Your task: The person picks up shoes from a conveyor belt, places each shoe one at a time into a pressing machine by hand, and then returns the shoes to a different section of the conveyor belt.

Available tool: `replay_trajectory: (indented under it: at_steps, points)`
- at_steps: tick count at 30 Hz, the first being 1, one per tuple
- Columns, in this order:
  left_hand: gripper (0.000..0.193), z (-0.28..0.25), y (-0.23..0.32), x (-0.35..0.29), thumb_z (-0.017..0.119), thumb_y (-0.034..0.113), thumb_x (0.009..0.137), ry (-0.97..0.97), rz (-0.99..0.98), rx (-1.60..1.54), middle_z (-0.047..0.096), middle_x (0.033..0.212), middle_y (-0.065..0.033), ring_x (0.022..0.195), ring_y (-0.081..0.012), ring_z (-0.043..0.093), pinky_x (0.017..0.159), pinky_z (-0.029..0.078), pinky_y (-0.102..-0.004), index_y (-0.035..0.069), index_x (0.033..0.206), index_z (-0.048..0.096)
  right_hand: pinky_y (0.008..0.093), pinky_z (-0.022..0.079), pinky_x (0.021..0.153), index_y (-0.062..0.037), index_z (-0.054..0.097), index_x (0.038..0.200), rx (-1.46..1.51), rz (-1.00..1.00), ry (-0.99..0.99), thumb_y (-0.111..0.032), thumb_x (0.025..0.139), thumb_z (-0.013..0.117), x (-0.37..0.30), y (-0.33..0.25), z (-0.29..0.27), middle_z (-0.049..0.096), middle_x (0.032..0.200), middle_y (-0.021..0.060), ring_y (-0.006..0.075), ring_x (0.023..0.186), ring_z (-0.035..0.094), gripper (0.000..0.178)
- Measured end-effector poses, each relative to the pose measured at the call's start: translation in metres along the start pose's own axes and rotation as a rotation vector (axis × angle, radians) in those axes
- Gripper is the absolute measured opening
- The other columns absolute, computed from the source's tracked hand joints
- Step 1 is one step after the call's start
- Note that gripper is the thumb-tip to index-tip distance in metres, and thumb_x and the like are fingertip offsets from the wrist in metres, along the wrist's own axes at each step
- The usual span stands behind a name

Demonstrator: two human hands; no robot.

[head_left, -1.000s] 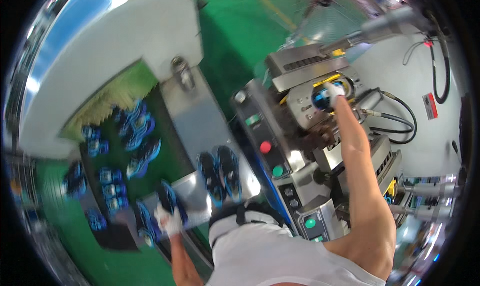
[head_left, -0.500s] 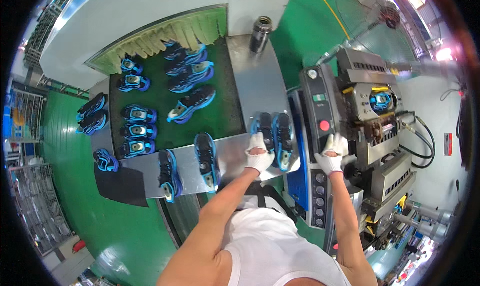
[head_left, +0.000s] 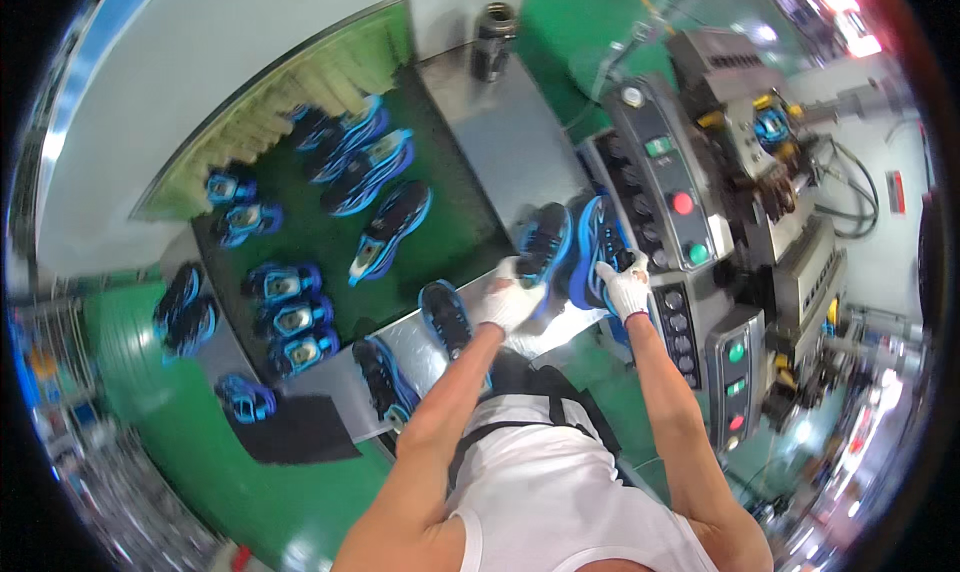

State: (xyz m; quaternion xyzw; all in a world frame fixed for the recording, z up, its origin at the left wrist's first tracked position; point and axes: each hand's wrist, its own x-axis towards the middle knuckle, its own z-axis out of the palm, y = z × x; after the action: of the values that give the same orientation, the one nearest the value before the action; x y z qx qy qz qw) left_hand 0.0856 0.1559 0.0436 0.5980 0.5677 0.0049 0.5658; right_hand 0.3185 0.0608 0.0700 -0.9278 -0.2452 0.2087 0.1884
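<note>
In a white glove, my left hand (head_left: 510,297) is closed on the near end of a black and blue sneaker (head_left: 545,240) at the metal ledge's right end. Beside it, my right hand (head_left: 627,287), also gloved, grips a second black and blue sneaker (head_left: 597,237) by its right side, close to the machine's control panel. Both shoes are tilted and slightly blurred. Left of my left hand, another sneaker (head_left: 447,317) lies on the ledge, and one more sneaker (head_left: 382,374) sits farther left, partly behind my forearm.
Several sneakers (head_left: 290,317) rest on a dark green conveyor (head_left: 440,242) with a fringed curtain (head_left: 290,102) behind. A dark flask (head_left: 493,44) stands on the metal surface. To the right are a button panel (head_left: 665,177) and a pressing machine (head_left: 765,162) with a shoe in it.
My right hand has left the control panel and taken hold of the right sneaker of the pair. My left hand now grips the other one. The whole view has turned.
</note>
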Motion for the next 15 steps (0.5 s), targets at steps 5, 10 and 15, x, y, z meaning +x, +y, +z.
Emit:
replay_trajectory:
  at_steps: [5, 10, 15]
  points:
    - [0.058, -0.014, 0.006, -0.018, 0.076, 0.052, 0.087, -0.011, 0.216, 0.149, 0.066, 0.136, -0.0251, 0.12, -0.0383, 0.066, 0.105, 0.05, -0.0462, -0.001, 0.111, 0.076, 0.0402, 0.052, 0.102, 0.0065, 0.059, 0.135, 0.45, 0.237, 0.13, -0.039, 0.071, 0.091, -0.091, 0.027, -0.066, 0.069, 0.126, 0.0237, 0.0314, 0.114, 0.068, 0.085]
    - [0.093, 0.069, 0.062, -0.099, 0.076, 0.063, 0.085, -0.236, 0.482, 0.393, 0.059, 0.141, -0.0326, 0.13, -0.0442, 0.058, 0.113, 0.043, -0.0466, -0.013, 0.135, 0.058, 0.0405, 0.053, 0.102, -0.0006, 0.058, 0.139, 0.599, 0.455, 0.364, -0.048, 0.069, 0.093, -0.22, 0.125, -0.089, 0.07, 0.124, 0.0216, 0.0297, 0.115, 0.068, 0.091]
    - [0.113, 0.223, 0.06, -0.261, 0.072, 0.072, 0.083, -0.464, 0.697, 0.83, 0.056, 0.138, -0.0411, 0.13, -0.0518, 0.056, 0.113, 0.043, -0.0488, -0.019, 0.144, 0.043, 0.0361, 0.056, 0.083, -0.006, 0.055, 0.139, 0.925, 0.865, 0.626, -0.045, 0.071, 0.093, -0.415, 0.244, -0.174, 0.068, 0.113, 0.0156, 0.0203, 0.095, 0.068, 0.087]
